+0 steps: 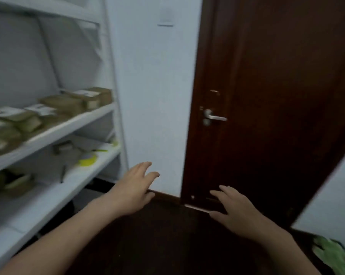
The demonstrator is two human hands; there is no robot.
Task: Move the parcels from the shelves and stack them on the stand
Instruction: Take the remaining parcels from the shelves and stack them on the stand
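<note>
"So, where are the parcels [62, 105] sitting right now?"

"They are lying in a row on the middle board of the shelving unit [72, 126], brown boxes touching or just beside one another. A couple more brown ones seem to be sitting on a lower board of the unit, though blur is making that hard to confirm."

"And the hands?"

"Both are hovering low, off the unit's right side and apart from it. The left hand [133, 187] is nearer the unit and the right hand [237, 213] is farther from it. On both, the fingers are spreading loosely and holding nothing."

"Which step is that, then?"

"I am judging it as the reach for a parcel, with nothing picked up. The stand is not showing, so I cannot say how far the stacking is along."

"What is the next move calling for?"

"Turning toward the unit, I think, and getting both hands round one box on the middle board, lifting it without dragging its neighbours."

"Any writing?"

"White labels [88, 93] are showing on several box tops, but they are blurring past reading; no brand is showing either."

"Anything else?"

"A yellow tape roll [87, 160] is lying on the board below the parcels, and a dark door [276, 96] with a metal handle [215, 117] is standing to the unit's right."
</note>
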